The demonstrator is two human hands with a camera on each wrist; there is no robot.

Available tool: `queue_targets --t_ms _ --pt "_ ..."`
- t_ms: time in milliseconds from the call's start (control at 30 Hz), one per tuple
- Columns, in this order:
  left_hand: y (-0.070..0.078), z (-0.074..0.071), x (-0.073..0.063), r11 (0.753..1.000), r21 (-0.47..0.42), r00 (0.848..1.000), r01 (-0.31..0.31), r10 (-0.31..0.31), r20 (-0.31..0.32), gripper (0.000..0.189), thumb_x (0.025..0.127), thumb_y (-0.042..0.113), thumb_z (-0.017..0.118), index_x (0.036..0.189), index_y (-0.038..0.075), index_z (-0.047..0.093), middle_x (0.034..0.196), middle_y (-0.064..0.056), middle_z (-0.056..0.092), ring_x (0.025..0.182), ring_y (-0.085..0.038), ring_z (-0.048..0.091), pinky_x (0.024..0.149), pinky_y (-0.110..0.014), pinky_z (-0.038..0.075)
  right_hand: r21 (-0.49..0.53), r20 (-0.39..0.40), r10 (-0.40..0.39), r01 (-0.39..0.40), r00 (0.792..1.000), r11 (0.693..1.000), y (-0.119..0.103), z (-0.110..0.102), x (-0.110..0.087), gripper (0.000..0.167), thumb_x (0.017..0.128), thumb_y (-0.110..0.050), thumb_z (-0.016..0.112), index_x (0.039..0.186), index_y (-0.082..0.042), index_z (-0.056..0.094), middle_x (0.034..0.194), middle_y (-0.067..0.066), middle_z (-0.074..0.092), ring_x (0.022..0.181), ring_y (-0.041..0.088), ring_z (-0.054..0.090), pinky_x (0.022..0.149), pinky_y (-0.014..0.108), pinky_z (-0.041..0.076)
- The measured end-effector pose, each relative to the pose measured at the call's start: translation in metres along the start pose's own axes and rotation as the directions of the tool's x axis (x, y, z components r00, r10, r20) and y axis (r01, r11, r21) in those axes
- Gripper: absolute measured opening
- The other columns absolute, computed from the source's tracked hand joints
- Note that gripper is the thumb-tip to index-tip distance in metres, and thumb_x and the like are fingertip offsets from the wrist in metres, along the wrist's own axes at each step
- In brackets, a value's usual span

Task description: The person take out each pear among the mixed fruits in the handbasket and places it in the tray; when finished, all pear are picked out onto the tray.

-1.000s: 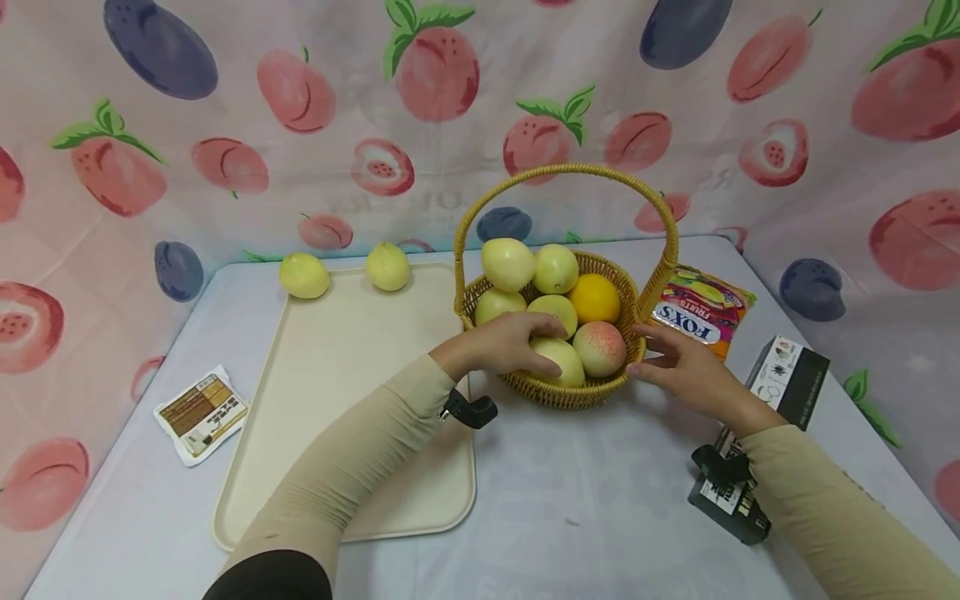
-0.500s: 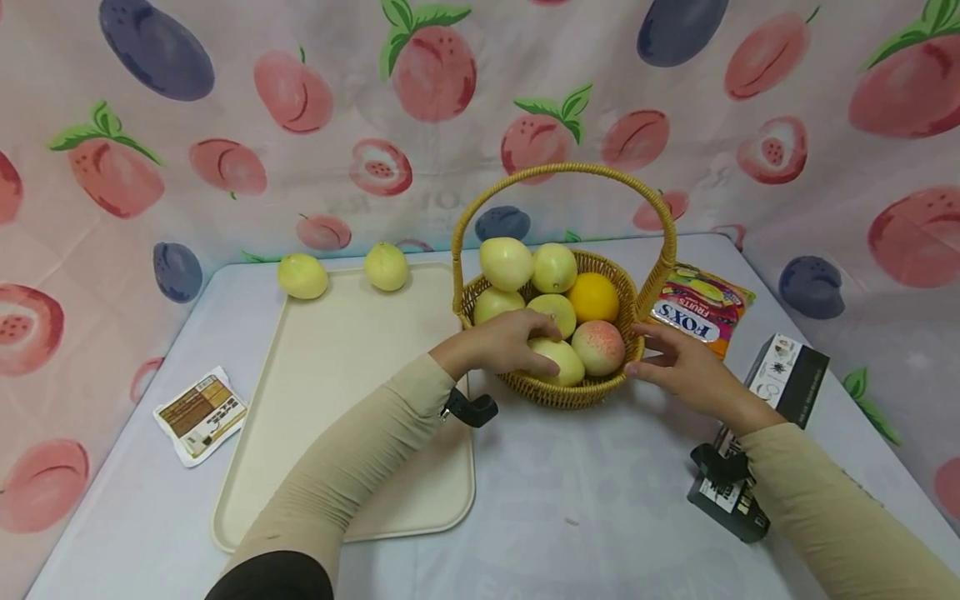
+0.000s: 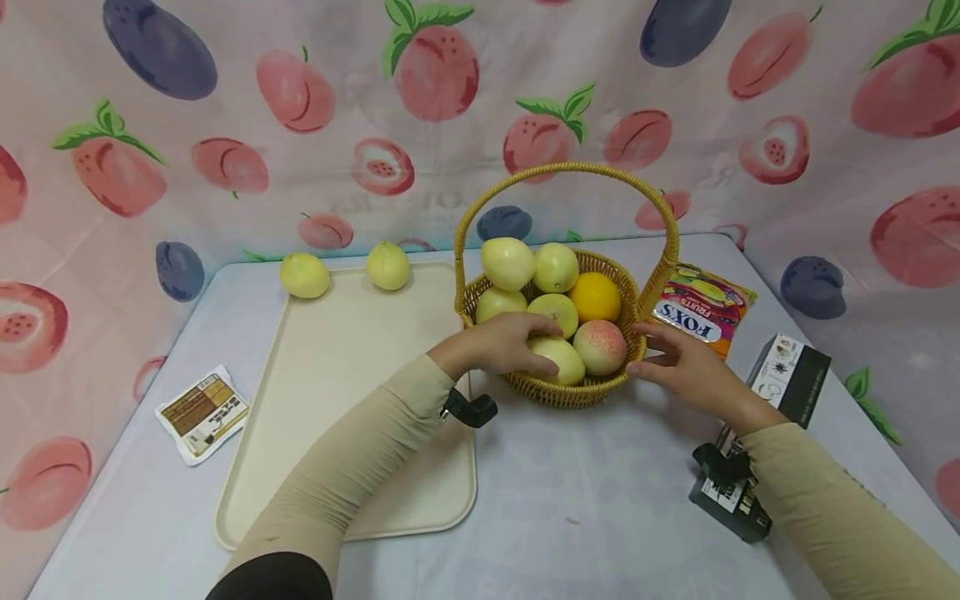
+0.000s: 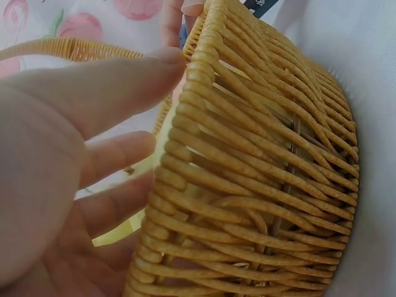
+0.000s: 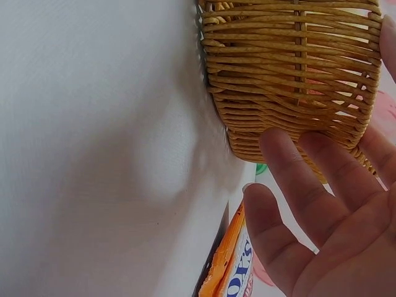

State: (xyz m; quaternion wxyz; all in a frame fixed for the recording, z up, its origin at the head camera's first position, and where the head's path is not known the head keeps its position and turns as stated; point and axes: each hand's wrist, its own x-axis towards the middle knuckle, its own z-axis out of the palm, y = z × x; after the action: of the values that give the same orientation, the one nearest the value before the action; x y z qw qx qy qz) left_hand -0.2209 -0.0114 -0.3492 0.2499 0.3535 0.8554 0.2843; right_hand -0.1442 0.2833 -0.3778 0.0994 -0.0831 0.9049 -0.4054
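A wicker basket (image 3: 572,397) with a tall arched handle holds several pale yellow-green fruits, an orange (image 3: 596,297) and a pink-blushed peach (image 3: 602,347). My left hand (image 3: 504,343) reaches over its left front rim, thumb and fingers curved round the front pale yellow-green fruit (image 3: 573,358). In the left wrist view, that hand's fingers pass inside the basket wall (image 4: 260,167), mostly hiding the fruit. At the basket's right side, my right hand (image 3: 686,367) touches the wicker lightly. Its fingers (image 5: 297,179) lie extended against the outer weave in the right wrist view.
A cream tray (image 3: 300,433) lies on the left; two yellow fruits (image 3: 387,266) sit at its far edge. A white-brown sachet (image 3: 202,414) is left of it. Right of the basket are a Fox's candy bag (image 3: 705,308) and a black-white box (image 3: 806,383), partly under the right arm.
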Motion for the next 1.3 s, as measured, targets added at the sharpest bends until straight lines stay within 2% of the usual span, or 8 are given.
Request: queue_targets --t_ms 233,433,667,833,1000,1300 --pt "0.0017 0.0013 0.0027 1.000 0.027 1.000 -0.015 0.015 -0.002 0.058 0.096 0.032 0.070 0.146 0.011 0.052 0.151 -0.004 0.048 0.143 -0.018 0.036 0.113 -0.030 0.032 -0.006 -0.001 -0.006 0.006 1.000 1.000 0.0013 0.0003 0.0001 0.073 0.097 -0.040 0.067 0.154 -0.006 0.037 0.152 0.025 0.038 0.123 0.048 0.053 0.098 0.063 0.044" --pt "0.0026 -0.0001 0.0051 0.997 0.082 1.000 -0.014 0.014 0.000 0.054 0.096 0.030 0.070 0.145 0.012 0.053 0.150 -0.006 0.049 0.141 -0.020 0.039 0.112 -0.031 0.034 -0.010 -0.006 -0.015 0.015 1.000 1.000 0.0005 -0.0004 0.0004 0.072 0.097 -0.039 0.066 0.154 -0.005 0.037 0.152 0.025 0.038 0.124 0.048 0.052 0.098 0.063 0.044" --pt "0.0009 -0.0020 0.0059 0.992 0.127 0.999 0.005 -0.010 0.035 0.058 0.097 0.032 0.069 0.148 0.015 0.049 0.155 -0.006 0.042 0.140 -0.022 0.040 0.112 -0.034 0.035 0.000 -0.001 -0.011 0.011 1.000 1.000 0.0013 0.0000 0.0005 0.072 0.098 -0.039 0.066 0.154 -0.004 0.037 0.152 0.025 0.038 0.125 0.049 0.051 0.099 0.063 0.043" --pt "0.0013 -0.0043 0.0063 0.989 0.149 0.997 -0.005 -0.007 0.075 0.059 0.099 0.033 0.066 0.151 0.016 0.045 0.156 -0.006 0.040 0.142 -0.022 0.037 0.114 -0.035 0.032 0.001 -0.006 -0.016 0.016 1.000 1.000 0.0020 0.0009 0.0010 0.072 0.097 -0.038 0.067 0.153 -0.004 0.038 0.152 0.025 0.038 0.124 0.048 0.052 0.099 0.063 0.043" --pt "0.0029 -0.0061 0.0066 0.989 0.147 0.994 -0.021 0.004 0.113 0.058 0.100 0.031 0.064 0.152 0.016 0.044 0.154 -0.006 0.043 0.140 -0.022 0.039 0.112 -0.034 0.034 -0.005 -0.009 -0.018 0.018 1.000 1.000 0.0024 0.0010 0.0009 0.071 0.097 -0.038 0.067 0.153 -0.004 0.038 0.152 0.024 0.038 0.124 0.048 0.052 0.099 0.062 0.043" --pt "0.0001 -0.0070 0.0083 0.992 0.120 0.993 -0.023 0.009 0.122 0.056 0.100 0.031 0.064 0.151 0.016 0.047 0.150 -0.007 0.047 0.134 -0.021 0.045 0.107 -0.034 0.039 -0.005 -0.004 -0.015 0.015 1.000 1.000 0.0009 -0.0001 0.0004 0.072 0.097 -0.038 0.067 0.153 -0.005 0.038 0.151 0.025 0.039 0.124 0.048 0.052 0.099 0.063 0.043"
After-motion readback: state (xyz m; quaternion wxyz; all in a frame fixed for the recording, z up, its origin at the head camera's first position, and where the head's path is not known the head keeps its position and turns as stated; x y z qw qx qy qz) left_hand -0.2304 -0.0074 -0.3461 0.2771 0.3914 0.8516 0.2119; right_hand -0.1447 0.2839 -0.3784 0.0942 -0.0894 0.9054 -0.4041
